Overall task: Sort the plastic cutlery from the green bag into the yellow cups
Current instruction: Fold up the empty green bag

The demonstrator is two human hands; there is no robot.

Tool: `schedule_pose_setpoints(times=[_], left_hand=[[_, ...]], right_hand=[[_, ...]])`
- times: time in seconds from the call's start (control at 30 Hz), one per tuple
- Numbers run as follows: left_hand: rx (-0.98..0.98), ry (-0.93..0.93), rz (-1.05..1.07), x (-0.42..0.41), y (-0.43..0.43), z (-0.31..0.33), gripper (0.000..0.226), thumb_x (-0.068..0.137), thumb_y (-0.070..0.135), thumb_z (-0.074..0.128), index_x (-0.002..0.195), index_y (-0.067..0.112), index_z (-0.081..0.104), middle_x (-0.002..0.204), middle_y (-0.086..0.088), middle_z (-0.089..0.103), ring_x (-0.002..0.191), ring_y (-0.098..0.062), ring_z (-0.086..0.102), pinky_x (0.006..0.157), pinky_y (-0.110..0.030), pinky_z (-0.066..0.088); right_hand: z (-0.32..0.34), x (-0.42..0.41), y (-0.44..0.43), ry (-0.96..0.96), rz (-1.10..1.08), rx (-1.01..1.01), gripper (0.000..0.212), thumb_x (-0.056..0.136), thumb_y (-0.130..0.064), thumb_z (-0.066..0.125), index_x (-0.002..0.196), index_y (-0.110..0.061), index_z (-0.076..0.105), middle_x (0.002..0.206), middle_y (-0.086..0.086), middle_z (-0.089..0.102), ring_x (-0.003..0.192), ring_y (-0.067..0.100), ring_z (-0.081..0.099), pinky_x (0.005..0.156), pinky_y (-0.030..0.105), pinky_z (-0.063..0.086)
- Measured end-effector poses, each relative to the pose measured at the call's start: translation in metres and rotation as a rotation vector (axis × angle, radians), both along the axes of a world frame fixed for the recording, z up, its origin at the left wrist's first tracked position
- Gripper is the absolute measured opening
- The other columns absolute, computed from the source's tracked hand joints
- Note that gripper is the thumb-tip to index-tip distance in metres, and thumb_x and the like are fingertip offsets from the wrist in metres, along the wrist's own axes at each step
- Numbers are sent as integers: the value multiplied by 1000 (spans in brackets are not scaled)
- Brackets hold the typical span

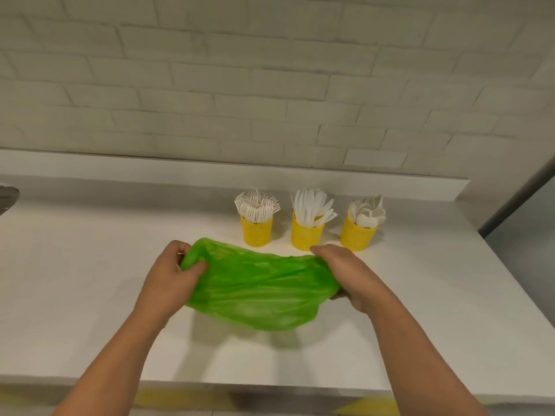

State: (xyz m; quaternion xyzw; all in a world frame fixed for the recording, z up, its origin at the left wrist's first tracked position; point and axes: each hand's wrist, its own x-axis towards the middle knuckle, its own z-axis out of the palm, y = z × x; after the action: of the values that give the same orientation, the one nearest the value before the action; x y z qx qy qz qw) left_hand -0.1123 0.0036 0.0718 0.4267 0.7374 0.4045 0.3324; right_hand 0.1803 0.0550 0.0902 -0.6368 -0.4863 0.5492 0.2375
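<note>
Presently, item by item, from where I stand:

Bag (258, 289): green, thin plastic, crumpled, lower centre of the frame. It is stretched sideways between both hands over the counter (90, 295), and its shadow lies on the white surface beneath.

Left hand (171, 271): fingers curled, gripping the bag's bunched left end.

Right hand (345, 271): clasps the bag's right end. The back of the hand faces up and most of the fingers are hidden by the plastic.

Cups: three, yellow, perforated, upright in a row just beyond the bag, centre right of the frame, each apart from the next.
- Left cup (256, 232): white forks (256, 205), tines up.
- Middle cup (306, 235): white knives (312, 205), blades up. The right hand's knuckles sit just in front of its base.
- Right cup (357, 237): white spoons (368, 211), bowls up.

Wall (210, 85): pale painted brick, filling the upper half of the frame.

Dark object (7, 196): far left edge, cut off, cannot tell what.
</note>
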Motion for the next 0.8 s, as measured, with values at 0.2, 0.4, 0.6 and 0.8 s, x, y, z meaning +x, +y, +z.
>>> schedule_pose_setpoints(times=[0.2, 0.4, 0.6, 0.8], left_hand=[[322, 58, -64, 79, -21, 44, 54, 90, 1, 63, 113, 50, 67, 114, -1, 64, 84, -9, 63, 81, -34, 54], [314, 250, -568, 157, -54, 62, 89, 64, 59, 83, 145, 40, 49, 134, 17, 48, 123, 5, 49, 103, -13, 40], [366, 102, -413, 171, -62, 66, 55, 84, -8, 67, 108, 41, 70, 92, 18, 76, 88, -2, 72, 78, -21, 54], [327, -871, -388, 195, -69, 82, 54, 90, -3, 62, 137, 23, 61, 117, -11, 76, 102, -26, 75, 81, -40, 64]], right_hand=[[25, 15, -29, -407, -28, 727, 39, 74, 14, 51, 92, -18, 63, 91, 0, 55, 71, 11, 43, 62, 26, 32], [72, 3, -74, 195, 0, 589, 25, 94, 0, 55, 93, -23, 64, 91, -10, 64, 76, -4, 58, 69, 12, 45], [65, 60, -98, 226, -39, 795, 19, 96, -13, 66, 107, -28, 69, 106, -3, 69, 97, 13, 65, 86, 36, 56], [26, 94, -118, 591, 218, 74, 72, 86, -51, 73, 149, -38, 38, 140, 0, 63, 125, 30, 63, 99, 55, 53]])
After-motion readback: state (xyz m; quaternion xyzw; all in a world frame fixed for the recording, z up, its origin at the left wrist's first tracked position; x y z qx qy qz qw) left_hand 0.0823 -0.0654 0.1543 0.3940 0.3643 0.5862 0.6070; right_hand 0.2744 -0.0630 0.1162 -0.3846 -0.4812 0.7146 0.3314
